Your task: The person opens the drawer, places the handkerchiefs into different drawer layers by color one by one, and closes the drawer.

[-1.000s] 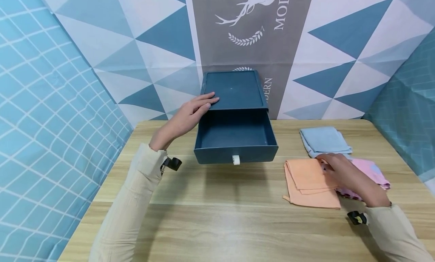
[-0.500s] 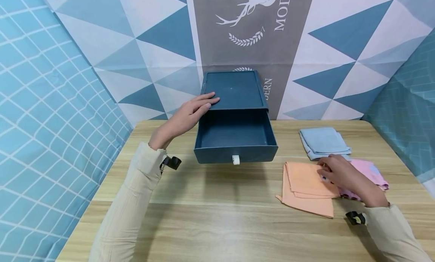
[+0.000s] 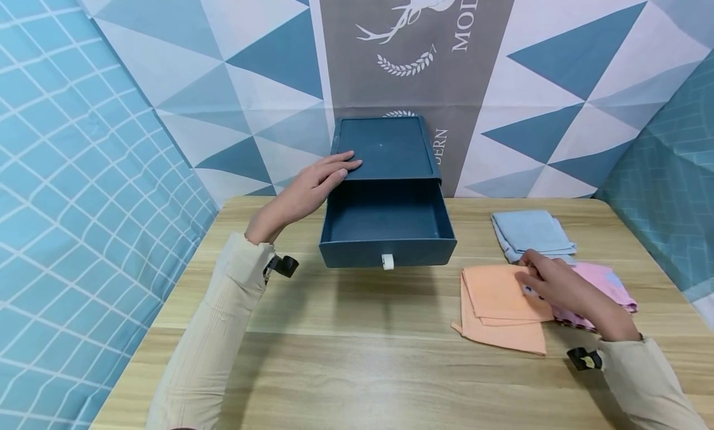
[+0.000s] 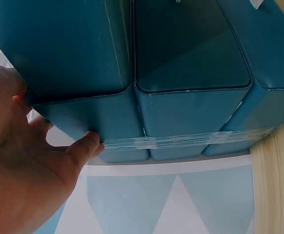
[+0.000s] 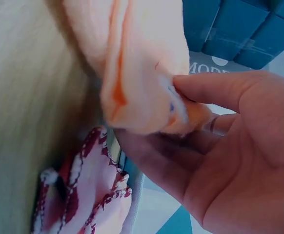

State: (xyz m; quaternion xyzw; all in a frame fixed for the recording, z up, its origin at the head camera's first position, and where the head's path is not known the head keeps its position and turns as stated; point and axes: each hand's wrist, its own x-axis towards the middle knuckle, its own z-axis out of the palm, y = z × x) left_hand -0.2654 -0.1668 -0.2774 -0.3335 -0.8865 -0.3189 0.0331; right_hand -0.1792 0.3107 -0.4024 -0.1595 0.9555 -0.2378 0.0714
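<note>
A dark blue drawer cabinet stands at the back of the table, its top drawer pulled out and showing a bare inside. My left hand rests on the cabinet's front left corner with straight fingers on top. In the left wrist view, the thumb lies against the taped side of the cabinet. On the right, my right hand pinches the right edge of a folded orange towel. The right wrist view shows the thumb over the towel near a small white label, fingers underneath.
Behind my right hand lies a folded light blue towel. A pink towel with a dark red stitched edge lies partly under that hand. The drawer bears a white pull tab. Patterned cloth walls close in the table.
My right hand has shifted the orange towel slightly left and toward me; its loose lower layer has turned askew. The left hand and the drawer have stayed put.
</note>
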